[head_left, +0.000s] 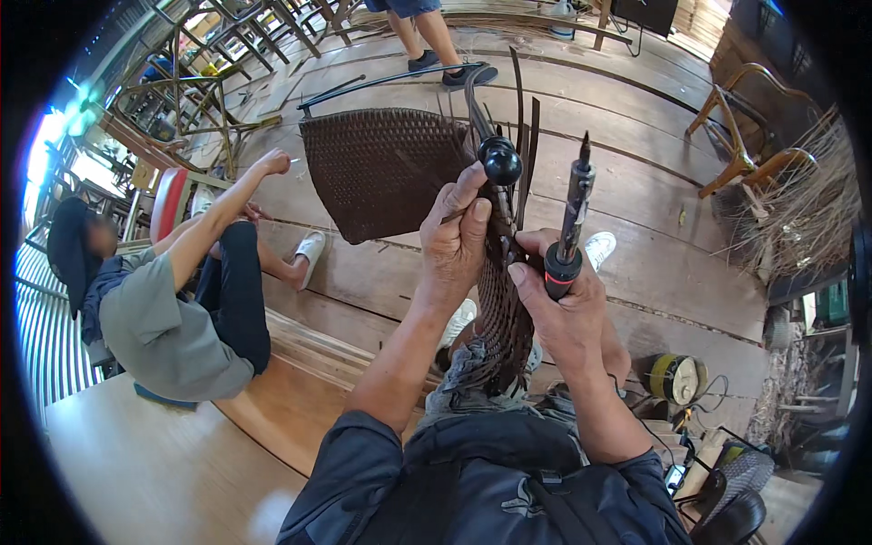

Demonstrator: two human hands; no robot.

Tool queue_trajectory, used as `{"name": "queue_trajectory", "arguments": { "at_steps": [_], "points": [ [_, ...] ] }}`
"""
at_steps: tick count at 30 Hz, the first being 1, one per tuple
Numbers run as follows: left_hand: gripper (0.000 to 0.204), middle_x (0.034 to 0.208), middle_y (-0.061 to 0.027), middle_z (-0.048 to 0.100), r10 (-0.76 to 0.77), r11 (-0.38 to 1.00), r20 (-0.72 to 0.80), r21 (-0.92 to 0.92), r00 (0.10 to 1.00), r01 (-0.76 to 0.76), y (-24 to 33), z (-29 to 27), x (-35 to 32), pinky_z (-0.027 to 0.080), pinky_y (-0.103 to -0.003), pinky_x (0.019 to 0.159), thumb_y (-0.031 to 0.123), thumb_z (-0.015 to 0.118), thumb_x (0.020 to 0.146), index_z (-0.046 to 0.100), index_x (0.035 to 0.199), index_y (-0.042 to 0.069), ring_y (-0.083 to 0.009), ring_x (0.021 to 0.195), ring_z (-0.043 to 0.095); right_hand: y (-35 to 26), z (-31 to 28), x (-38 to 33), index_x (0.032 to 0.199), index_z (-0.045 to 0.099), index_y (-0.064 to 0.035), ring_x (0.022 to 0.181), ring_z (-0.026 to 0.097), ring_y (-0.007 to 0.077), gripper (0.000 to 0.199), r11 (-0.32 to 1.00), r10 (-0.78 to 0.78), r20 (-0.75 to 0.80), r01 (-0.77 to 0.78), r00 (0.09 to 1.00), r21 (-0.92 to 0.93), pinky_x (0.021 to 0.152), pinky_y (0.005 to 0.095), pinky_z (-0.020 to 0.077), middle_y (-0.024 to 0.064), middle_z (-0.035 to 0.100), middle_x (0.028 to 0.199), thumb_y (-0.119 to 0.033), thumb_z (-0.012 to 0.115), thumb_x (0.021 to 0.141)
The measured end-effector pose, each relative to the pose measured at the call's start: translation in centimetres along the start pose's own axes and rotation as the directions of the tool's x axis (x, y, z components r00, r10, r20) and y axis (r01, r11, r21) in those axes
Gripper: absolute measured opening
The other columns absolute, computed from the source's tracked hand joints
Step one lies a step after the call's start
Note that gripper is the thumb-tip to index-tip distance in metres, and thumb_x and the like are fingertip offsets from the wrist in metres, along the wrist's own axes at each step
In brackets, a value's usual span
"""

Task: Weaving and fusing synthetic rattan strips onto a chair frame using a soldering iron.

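A dark brown woven wicker piece point(504, 300) stands between my hands, its narrow edge toward me and loose ends hanging near my lap. My left hand point(454, 232) is closed at its upper edge, pinching a dark flat strand, just below a shiny black ball point(500, 162) on the frame's end. In my right hand point(568, 313) is an upright pointed tool point(574, 213) with a dark shaft and a black-and-red handle; I cannot tell its exact kind. My right thumb and fingers are close against the weave. A broad woven panel point(386, 168) spreads out beyond my left hand.
At left a seated person point(173, 318) in a grey shirt stretches an arm toward the panel. Another person's legs point(427, 41) stand beyond it. A bent-frame chair point(745, 127) and loose strands point(790, 200) are at right, with a yellow-and-black drum point(677, 379) nearer me.
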State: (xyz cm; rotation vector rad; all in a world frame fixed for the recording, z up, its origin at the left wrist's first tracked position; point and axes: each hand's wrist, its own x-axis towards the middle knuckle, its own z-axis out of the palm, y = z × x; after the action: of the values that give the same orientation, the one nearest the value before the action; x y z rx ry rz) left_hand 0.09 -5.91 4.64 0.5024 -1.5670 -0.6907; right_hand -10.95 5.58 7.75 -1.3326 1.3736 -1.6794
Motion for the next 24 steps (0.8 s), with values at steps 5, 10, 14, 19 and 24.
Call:
{"name": "queue_trajectory", "arguments": {
  "at_steps": [5, 10, 14, 19, 24],
  "points": [
    [0.033, 0.101, -0.0069, 0.062, -0.023, 0.996, -0.009, -0.085, 1.000, 0.022, -0.4, 0.3, -0.1, 0.046, -0.025, 0.079, 0.011, 0.058, 0.096, 0.059, 0.129, 0.007, -0.0137, 0.085, 0.055, -0.1, 0.4, -0.1, 0.108, 0.065, -0.0045, 0.093, 0.063, 0.0208, 0.028, 0.984, -0.093, -0.054, 0.084, 0.994, -0.157, 0.080, 0.0307, 0.0493, 0.0100, 0.061, 0.105, -0.006, 0.073, 0.081],
    [0.034, 0.092, -0.0063, 0.058, -0.015, 0.999, 0.029, -0.038, 0.999, 0.016, 0.0, 0.0, 0.2, 0.045, -0.025, 0.074, 0.010, 0.060, 0.095, 0.059, 0.129, 0.009, -0.0137, 0.078, 0.053, -0.4, -0.4, -0.4, 0.110, 0.065, -0.0029, 0.082, 0.057, 0.0081, 0.028, 0.976, -0.049, -0.011, 0.045, 0.999, -0.211, 0.073, 0.0217, 0.0468, 0.0013, 0.061, 0.097, 0.000, 0.070, 0.083],
    [0.036, 0.084, -0.0064, 0.056, 0.028, 0.999, 0.027, -0.017, 0.999, -0.028, 0.1, -0.2, 0.6, 0.045, -0.026, 0.068, 0.008, 0.062, 0.093, 0.060, 0.129, 0.011, -0.0164, 0.072, 0.052, -5.1, -5.2, 0.4, 0.108, 0.066, -0.0055, 0.072, 0.053, 0.0060, 0.032, 0.901, 0.294, -0.011, -0.281, 0.956, -0.331, 0.064, 0.0212, 0.0437, -0.0025, 0.059, 0.081, -0.004, 0.075, 0.078],
    [0.038, 0.078, -0.0069, 0.054, 0.020, 0.999, 0.006, -0.049, 1.000, -0.020, 0.0, 0.0, 0.6, 0.045, -0.028, 0.063, 0.007, 0.063, 0.091, 0.061, 0.128, 0.013, -0.0189, 0.066, 0.052, -13.1, -11.8, 1.3, 0.113, 0.062, -0.0025, 0.079, 0.063, 0.0331, 0.052, 0.436, 0.326, 0.157, -0.001, 0.932, -0.900, 0.074, 0.0377, 0.0486, 0.0177, 0.064, 0.090, -0.040, 0.073, 0.078],
    [0.038, 0.075, -0.0079, 0.052, -0.022, 0.997, -0.012, -0.070, 1.000, 0.022, 0.3, 0.1, 0.6, 0.046, -0.030, 0.060, 0.008, 0.064, 0.090, 0.061, 0.128, 0.015, -0.0200, 0.064, 0.051, -17.5, -10.5, 3.1, 0.116, 0.061, -0.0046, 0.080, 0.061, 0.0383, 0.041, 0.161, 0.269, 0.342, 0.308, 0.901, -0.938, 0.073, 0.0418, 0.0470, 0.0189, 0.063, 0.088, -0.026, 0.067, 0.082]
  ]
}}
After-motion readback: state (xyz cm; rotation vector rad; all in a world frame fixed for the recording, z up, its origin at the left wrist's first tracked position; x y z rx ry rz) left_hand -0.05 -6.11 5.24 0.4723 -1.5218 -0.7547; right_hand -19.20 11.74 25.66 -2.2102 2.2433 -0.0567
